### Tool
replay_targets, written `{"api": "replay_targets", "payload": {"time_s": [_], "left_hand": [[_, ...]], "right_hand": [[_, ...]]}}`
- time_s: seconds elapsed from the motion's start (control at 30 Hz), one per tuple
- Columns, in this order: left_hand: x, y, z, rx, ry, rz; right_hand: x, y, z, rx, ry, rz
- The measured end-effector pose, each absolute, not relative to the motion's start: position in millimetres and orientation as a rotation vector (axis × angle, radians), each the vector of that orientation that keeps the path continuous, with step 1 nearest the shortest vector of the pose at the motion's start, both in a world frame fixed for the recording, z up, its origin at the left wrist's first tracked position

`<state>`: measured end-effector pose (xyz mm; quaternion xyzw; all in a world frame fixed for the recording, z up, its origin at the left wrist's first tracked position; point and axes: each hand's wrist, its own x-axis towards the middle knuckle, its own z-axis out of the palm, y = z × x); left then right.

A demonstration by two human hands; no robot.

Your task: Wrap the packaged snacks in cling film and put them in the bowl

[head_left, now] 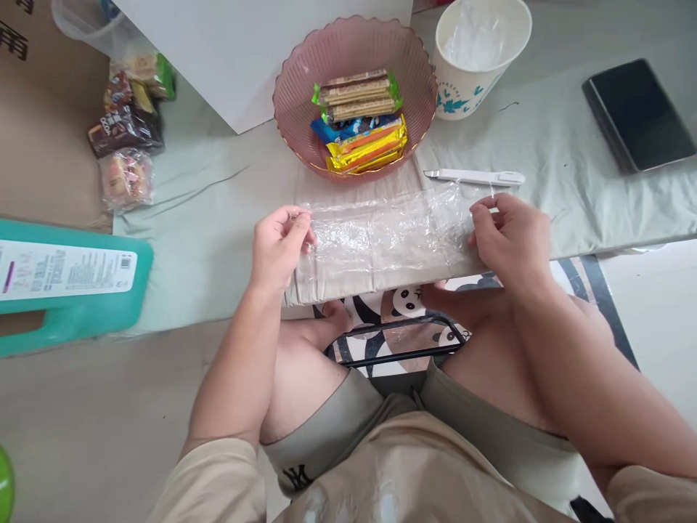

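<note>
Plastic wrap (381,236) stretched between left hand (277,247), right hand (509,236), both pinching.

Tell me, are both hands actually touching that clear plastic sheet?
Touching. The head view shows the left hand and right hand each pinching an end of the clear plastic sheet.

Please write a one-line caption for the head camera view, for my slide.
Both hands, left hand and right hand, stretch clear plastic wrap before a pink snack bowl.
</note>
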<state>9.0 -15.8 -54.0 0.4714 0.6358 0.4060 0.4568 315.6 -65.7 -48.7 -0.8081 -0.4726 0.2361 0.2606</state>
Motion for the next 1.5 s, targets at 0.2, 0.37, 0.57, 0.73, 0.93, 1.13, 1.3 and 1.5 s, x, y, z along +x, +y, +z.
{"api": "replay_targets", "payload": {"time_s": [0.2,0.37,0.57,0.73,0.93,1.13,1.3,1.5], "left_hand": [[7.4,-12.6,-55.0,1.236,1.636,0.930],[-1.1,-4.4,-64.3,1.440,1.770,0.910],[-3.8,1.3,-65.5,1.720,1.910,0.849],[-4.7,1.1,-63.5,1.829,2.050,0.736],[-7.9,-1.6,-65.0,1.874,2.104,0.707],[-20.1,4.1,-64.2,1.837,2.110,0.748],[-8.5,-22.6,-28.1,1.937,2.086,1.040],[56.3,-61.7,-14.1,2.403,1.462,0.718]], "right_hand": [[314.7,-64.4,-50.7,-2.151,-1.283,0.636],[314.9,-63.3,-51.8,-2.138,-1.392,0.579],[315.3,-62.6,-51.9,-2.184,-1.402,0.602],[314.8,-62.7,-52.1,-2.183,-1.388,0.593],[314.0,-63.4,-52.1,-2.172,-1.388,0.522],[316.8,-64.5,-55.9,-2.162,-1.420,0.486],[317.3,-67.2,-54.6,-2.142,-1.433,0.461],[305.3,-75.0,-51.7,-1.883,-1.651,0.207]]}}
